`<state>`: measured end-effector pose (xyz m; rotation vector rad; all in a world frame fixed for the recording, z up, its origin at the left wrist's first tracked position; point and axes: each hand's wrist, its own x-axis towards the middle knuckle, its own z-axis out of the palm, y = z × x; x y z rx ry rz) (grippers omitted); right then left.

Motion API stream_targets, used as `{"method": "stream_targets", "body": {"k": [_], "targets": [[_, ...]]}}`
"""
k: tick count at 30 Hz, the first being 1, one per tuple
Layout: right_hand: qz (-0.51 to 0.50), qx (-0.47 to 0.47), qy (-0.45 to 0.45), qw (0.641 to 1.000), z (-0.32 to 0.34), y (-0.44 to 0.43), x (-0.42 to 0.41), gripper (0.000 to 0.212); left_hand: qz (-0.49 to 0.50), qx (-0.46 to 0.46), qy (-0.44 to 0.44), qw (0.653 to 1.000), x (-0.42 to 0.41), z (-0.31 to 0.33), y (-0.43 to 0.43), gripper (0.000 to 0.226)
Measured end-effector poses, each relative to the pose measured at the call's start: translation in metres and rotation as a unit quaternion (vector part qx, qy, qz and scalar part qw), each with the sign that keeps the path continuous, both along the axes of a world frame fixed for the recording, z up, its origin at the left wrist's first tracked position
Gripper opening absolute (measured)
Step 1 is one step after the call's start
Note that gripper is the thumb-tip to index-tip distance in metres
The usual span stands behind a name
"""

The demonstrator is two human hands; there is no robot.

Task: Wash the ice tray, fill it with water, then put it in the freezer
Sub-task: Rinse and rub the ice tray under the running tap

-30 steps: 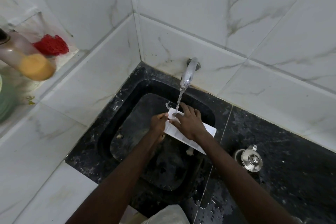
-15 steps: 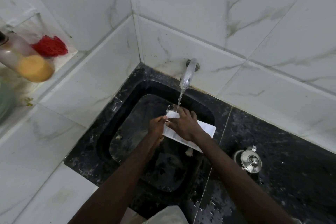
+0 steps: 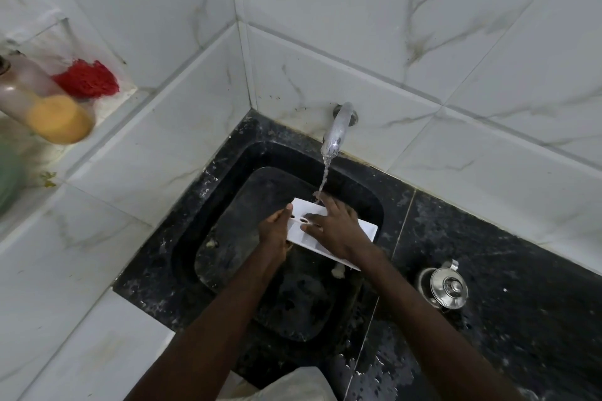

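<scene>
The white ice tray is held flat over the black sink, under the chrome tap. A thin stream of water runs down onto the tray's far end. My left hand grips the tray's left end. My right hand lies spread on top of the tray with its fingers pressed on the surface, and it covers the tray's middle. I cannot make out the tray's compartments.
A steel kettle lid sits on the wet black counter to the right of the sink. On the left ledge stand a bottle with orange liquid and a red scrubber. White marble tiles surround the sink.
My right hand has slid along the top of the tray while my left keeps its grip. The water keeps running. The view has shifted slightly.
</scene>
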<state>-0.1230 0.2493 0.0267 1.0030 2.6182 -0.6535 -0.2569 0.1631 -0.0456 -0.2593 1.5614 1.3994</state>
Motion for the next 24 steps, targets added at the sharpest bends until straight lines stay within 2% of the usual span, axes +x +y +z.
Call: {"method": "stream_targets", "body": {"k": [3, 5, 9, 12, 15, 17, 19, 22, 24], "targets": [[-0.032, 0.043, 0.046, 0.998, -0.001, 0.008, 0.005, 0.04, 0.022, 0.006, 0.031, 0.999, 0.0, 0.003, 0.005, 0.031], [-0.065, 0.066, 0.051, 0.994, -0.003, 0.01, 0.004, 0.044, 0.023, 0.018, 0.032, 0.999, 0.003, 0.008, 0.01, 0.026], [-0.039, 0.043, 0.03, 0.998, -0.001, 0.004, -0.004, 0.054, 0.035, 0.018, 0.037, 0.999, 0.002, 0.01, 0.019, 0.029], [-0.027, 0.061, 0.061, 0.996, 0.001, 0.005, 0.002, 0.046, 0.053, 0.016, 0.054, 0.997, -0.004, 0.013, 0.02, 0.028], [-0.078, 0.109, 0.079, 0.988, -0.002, 0.006, 0.002, 0.041, 0.048, 0.025, 0.067, 0.996, 0.003, 0.018, 0.021, 0.029], [-0.098, 0.113, 0.062, 0.987, -0.003, 0.003, -0.005, 0.049, 0.04, 0.011, 0.074, 0.996, 0.007, 0.017, 0.023, 0.025], [-0.075, 0.082, 0.051, 0.992, -0.004, -0.002, -0.011, 0.055, 0.052, 0.002, 0.08, 0.995, 0.004, 0.015, 0.022, 0.027], [-0.026, 0.075, 0.069, 0.994, -0.004, -0.002, -0.002, 0.046, 0.055, 0.006, 0.085, 0.995, -0.005, 0.009, 0.015, 0.029], [-0.053, 0.094, 0.075, 0.991, -0.005, 0.001, 0.002, 0.038, 0.048, 0.007, 0.085, 0.995, -0.002, 0.016, 0.013, 0.026]]}}
